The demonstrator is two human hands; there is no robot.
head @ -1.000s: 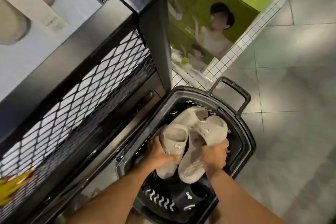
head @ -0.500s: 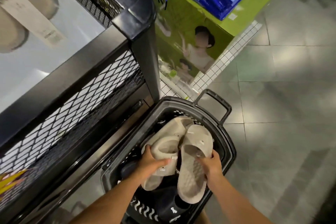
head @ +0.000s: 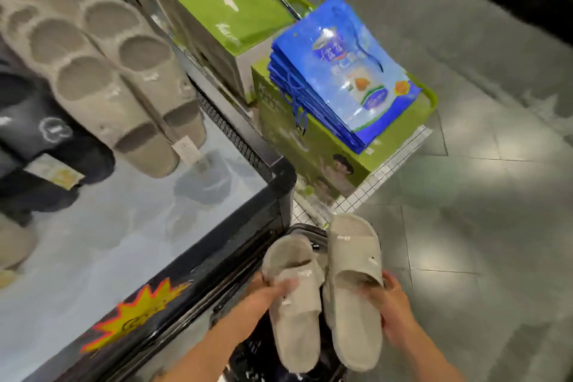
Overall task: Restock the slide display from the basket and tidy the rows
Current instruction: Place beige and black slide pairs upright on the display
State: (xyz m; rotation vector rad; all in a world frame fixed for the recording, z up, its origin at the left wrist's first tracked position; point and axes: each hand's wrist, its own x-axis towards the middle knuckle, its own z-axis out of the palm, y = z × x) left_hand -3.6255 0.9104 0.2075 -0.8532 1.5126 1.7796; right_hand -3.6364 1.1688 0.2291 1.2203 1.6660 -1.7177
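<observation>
I hold two beige slides above the black basket (head: 307, 232), whose rim shows just behind them. My left hand (head: 266, 291) grips the left beige slide (head: 294, 313) across its strap. My right hand (head: 390, 304) grips the right beige slide (head: 353, 304) at its strap and side. Both slides point toes away from me. On the glossy display table (head: 130, 236) to the left, rows of beige slides (head: 102, 65) stand stacked on edge, with black slides (head: 37, 139) beside them at the far left.
The table has a black frame with a yellow starburst sticker (head: 139, 310). Green boxes (head: 313, 146) stand beyond the table corner, topped by a pile of blue bags (head: 344, 71). Grey tiled floor (head: 483, 226) stretches to the right.
Both hands have lifted the two beige slides up out of the basket. My view has swung up, so the table top and its rows now show.
</observation>
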